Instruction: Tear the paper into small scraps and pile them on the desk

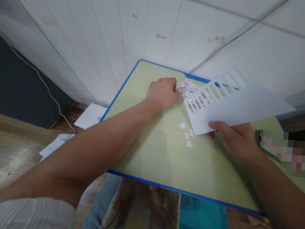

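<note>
My right hand (238,139) grips a white sheet (239,105) by its near edge, thumb on top. A row of rounded slots of graded size is cut along the sheet's far left side, and it is held tilted over the table (151,154). My left hand (164,92) rests on the table with its fingers curled in, at the left edge of a heap of pink and white paper scraps (186,87). Whatever those fingers hold, if anything, is hidden. A few loose white scraps (189,143) lie nearer to me, left of my right hand.
The small table has a blue rim and stands against a white panelled wall (161,18). A phone-like device (269,144), partly blurred out, lies at the right edge. Below the table's front is a teal plastic bin (207,220). A white box (90,115) sits on the floor at left.
</note>
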Motion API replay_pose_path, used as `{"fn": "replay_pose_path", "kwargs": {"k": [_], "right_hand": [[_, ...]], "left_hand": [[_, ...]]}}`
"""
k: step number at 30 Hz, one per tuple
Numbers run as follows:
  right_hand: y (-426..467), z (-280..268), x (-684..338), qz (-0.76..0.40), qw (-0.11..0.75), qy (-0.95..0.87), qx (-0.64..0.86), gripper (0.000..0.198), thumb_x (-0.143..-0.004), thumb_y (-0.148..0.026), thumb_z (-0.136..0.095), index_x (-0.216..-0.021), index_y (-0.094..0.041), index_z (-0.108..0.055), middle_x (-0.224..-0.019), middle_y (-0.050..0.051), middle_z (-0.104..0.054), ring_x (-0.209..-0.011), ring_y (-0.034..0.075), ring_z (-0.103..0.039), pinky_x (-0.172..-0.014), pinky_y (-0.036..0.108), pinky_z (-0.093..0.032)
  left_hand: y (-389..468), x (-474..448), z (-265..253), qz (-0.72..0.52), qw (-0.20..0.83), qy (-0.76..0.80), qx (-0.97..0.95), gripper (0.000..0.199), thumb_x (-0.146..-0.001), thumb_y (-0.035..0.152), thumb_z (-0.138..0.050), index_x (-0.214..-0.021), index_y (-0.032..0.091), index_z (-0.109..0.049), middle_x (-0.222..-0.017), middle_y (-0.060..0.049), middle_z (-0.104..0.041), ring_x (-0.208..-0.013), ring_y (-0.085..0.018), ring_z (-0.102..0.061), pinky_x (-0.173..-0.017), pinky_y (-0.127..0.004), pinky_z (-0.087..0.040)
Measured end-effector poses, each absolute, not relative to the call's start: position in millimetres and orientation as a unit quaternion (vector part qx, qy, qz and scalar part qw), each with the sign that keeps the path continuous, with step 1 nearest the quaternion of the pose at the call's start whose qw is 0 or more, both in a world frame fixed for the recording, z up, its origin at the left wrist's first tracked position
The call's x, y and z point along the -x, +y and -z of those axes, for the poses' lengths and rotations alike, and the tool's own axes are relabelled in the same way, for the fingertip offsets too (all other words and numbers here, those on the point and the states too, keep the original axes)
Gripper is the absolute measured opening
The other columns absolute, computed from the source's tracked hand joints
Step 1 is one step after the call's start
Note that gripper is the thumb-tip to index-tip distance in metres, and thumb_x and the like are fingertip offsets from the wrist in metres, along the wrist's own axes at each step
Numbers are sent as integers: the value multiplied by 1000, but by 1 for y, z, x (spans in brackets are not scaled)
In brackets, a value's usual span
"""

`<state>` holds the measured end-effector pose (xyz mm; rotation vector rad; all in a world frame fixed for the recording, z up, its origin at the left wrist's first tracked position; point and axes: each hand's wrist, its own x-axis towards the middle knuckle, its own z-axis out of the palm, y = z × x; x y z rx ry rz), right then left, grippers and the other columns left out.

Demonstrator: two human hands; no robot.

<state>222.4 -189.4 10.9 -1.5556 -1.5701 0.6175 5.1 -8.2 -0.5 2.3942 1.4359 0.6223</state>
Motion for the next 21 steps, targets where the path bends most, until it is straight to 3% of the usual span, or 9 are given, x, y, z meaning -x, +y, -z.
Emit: {"fn": "replay_pose_path", "kwargs": {"k": [7,12,21], "right_hand": [[-193,-20,-222,-340,398,-624,580,34,-93,-33,-83,-61,-28,-73,-58,3,-70,-50,23,-64,-49,38,-53],[-190,-25,-224,-301,403,-651,568,42,-98,-28,-78,-57,-27,-71,-58,3,-71,-54,21,-65,-55,36,-56],[-188,-15,-225,-265,385,-645,604,52,-100,-52,-86,-56,-30,-70,-62,3,-74,-60,23,-70,-60,37,-59]], "left_hand": [[-9,-5,-1,-213,143,495,-830,29,-104,25,-63,-121,25,-86,-131,-14,-88,-130,-38,-78,-113,-51,-60],[-9,-5,0,-218,135,492,-832,27,-104,25,-63,-119,24,-86,-129,-15,-89,-128,-39,-79,-110,-52,-61],[-9,-5,-1,-213,143,495,-830,29,-106,26,-63,-123,24,-86,-132,-15,-88,-130,-37,-78,-114,-50,-60]]}}
